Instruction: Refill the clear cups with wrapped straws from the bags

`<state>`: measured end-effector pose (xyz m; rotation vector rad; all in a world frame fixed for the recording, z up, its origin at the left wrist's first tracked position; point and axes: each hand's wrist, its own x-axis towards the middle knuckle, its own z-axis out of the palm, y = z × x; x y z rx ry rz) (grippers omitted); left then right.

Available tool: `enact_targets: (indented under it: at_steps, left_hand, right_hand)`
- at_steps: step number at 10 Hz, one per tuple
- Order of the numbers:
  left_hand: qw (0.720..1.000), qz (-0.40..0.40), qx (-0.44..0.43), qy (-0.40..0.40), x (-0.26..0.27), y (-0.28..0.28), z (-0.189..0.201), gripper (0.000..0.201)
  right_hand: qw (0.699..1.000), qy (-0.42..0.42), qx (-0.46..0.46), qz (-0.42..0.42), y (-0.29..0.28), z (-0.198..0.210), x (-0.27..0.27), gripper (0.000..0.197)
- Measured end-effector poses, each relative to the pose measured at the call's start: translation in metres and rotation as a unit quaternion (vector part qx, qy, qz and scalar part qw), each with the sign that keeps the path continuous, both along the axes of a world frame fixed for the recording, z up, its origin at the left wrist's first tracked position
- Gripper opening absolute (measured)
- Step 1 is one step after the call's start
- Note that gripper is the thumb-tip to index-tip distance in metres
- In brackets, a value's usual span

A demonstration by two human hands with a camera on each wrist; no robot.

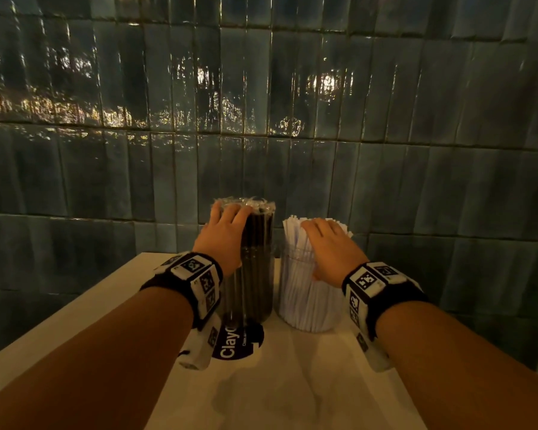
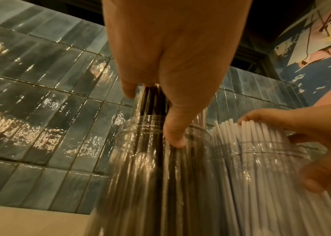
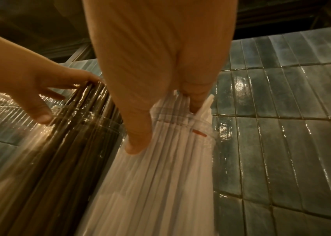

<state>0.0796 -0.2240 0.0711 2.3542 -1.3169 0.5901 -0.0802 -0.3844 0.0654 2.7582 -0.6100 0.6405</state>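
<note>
Two clear cups stand side by side on a white table. The left cup is packed with black straws in clear wrap, which rise well above its rim. My left hand grips their top, fingers over the ends and thumb down the side. The right cup holds white paper-wrapped straws. My right hand curls over their tops, with its thumb pressed against the bundle at the cup's rim. No bag shows in any view.
A dark glossy tiled wall rises right behind the cups. A round black sticker with white lettering lies on the table in front of the left cup. The table's left edge runs diagonally, and its right edge sits near my right forearm.
</note>
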Motion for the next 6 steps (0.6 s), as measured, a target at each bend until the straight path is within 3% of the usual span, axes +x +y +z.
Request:
enact_targets:
  at_steps: [2,4,6]
  left_hand:
    - [0.993,0.027,0.112,0.017,0.002,0.007,0.016,0.120]
    - [0.997,0.000,0.054,0.062,-0.015,0.032,0.010,0.120]
    - [0.996,-0.014,0.040,0.077,-0.046,0.083,0.000,0.109]
  right_hand:
    - [0.997,0.063,-0.034,-0.038,0.007,0.010,-0.005,0.103]
    - [0.998,0.039,0.042,-0.009,0.035,0.011,-0.021,0.103]
    - [0.995,0.069,0.073,-0.001,0.064,0.011,-0.066,0.089]
